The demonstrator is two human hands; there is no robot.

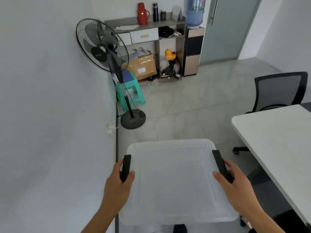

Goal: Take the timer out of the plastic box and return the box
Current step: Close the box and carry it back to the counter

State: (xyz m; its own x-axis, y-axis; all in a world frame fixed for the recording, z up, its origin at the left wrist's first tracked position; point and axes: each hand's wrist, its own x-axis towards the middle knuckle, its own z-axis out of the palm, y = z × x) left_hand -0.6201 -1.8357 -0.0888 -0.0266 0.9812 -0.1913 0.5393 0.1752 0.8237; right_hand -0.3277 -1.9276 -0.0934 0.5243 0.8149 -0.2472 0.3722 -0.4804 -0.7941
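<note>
the plastic box (175,179) was held up in front of the person, above the tiled floor (185,101), with its cloudy lid on top and facing the camera. the left hand (117,187) was clamped on the black latch (125,168) at the box's left edge, thumb over the lid and fingers wrapped round the side. the right hand (235,185) gripped the black latch (220,165) on the box's right edge in the same way. the lid was too milky to show whether the timer was inside, so that could not be told. to the right of the box stood a white table (277,142), and beyond the table a black mesh chair (277,91). left of the box ran a plain white wall (50,98). farther off, past the box, stood a black fan (102,47) beside a green stool (131,93), and beyond them a grey shelf (151,31) with a red flask (142,13) on it, a yellow duck (170,54) below, and a water dispenser (193,47) to its right.
</note>
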